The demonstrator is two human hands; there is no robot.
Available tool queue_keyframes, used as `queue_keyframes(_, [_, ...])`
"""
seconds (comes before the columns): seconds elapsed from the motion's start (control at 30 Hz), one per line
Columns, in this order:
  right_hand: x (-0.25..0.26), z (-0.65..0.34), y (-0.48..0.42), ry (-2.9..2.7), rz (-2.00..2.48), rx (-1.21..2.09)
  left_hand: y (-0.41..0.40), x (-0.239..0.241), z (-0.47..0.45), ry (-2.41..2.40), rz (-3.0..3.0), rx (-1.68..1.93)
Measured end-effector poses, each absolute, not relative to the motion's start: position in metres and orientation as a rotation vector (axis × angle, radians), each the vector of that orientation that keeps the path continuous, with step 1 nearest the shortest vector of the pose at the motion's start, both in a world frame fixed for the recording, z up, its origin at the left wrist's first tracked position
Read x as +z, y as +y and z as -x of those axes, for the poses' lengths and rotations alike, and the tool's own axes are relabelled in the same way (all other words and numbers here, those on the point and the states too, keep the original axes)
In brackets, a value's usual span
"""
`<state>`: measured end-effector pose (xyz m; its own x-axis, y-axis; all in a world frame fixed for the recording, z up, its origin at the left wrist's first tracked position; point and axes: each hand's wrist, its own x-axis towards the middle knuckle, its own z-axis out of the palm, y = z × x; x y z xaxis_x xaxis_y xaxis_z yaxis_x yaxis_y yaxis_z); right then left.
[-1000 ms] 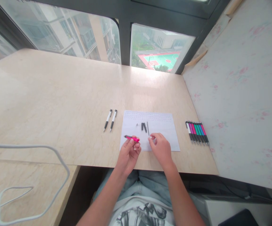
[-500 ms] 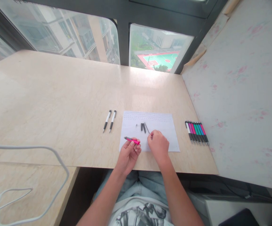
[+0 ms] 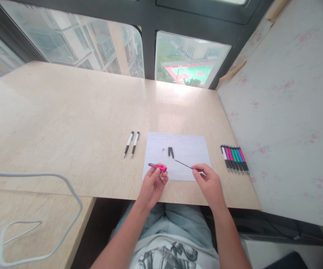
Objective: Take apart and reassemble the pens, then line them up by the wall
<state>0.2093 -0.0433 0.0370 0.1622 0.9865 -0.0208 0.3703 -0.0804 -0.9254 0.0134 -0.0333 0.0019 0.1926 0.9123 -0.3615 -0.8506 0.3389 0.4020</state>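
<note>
Between the thumb and fingers of my left hand (image 3: 155,183) is a pink pen barrel (image 3: 160,167) with a dark clip, its open end turned to the right. My right hand (image 3: 209,183) pinches one end of a thin black pen refill (image 3: 183,164), whose other end points left and away from me. Beneath both hands lies a sheet of paper (image 3: 189,149) with handwriting along its top. On it rest two short black pen parts, a thicker grip (image 3: 169,151) and a thinner piece (image 3: 172,152), with a tiny metallic part (image 3: 162,149) to their left.
Two white pens with black grips (image 3: 129,144) lie left of the paper. A row of several coloured pens (image 3: 234,158) sits on the right, near the wall (image 3: 284,123). A pale cable (image 3: 66,183) loops across the lower left. Windows border the table's (image 3: 80,123) far side.
My right hand has lifted the refill off the paper and moved right and toward me with it. My left hand keeps the pink barrel in nearly the same place.
</note>
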Motion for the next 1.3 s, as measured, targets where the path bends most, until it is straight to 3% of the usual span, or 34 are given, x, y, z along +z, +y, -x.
queue_keyframes(1.3, [0.058,-0.183,-0.05,-1.638,1.5,0.694,-0.041,0.003,-0.02,0.763,-0.382,1.236])
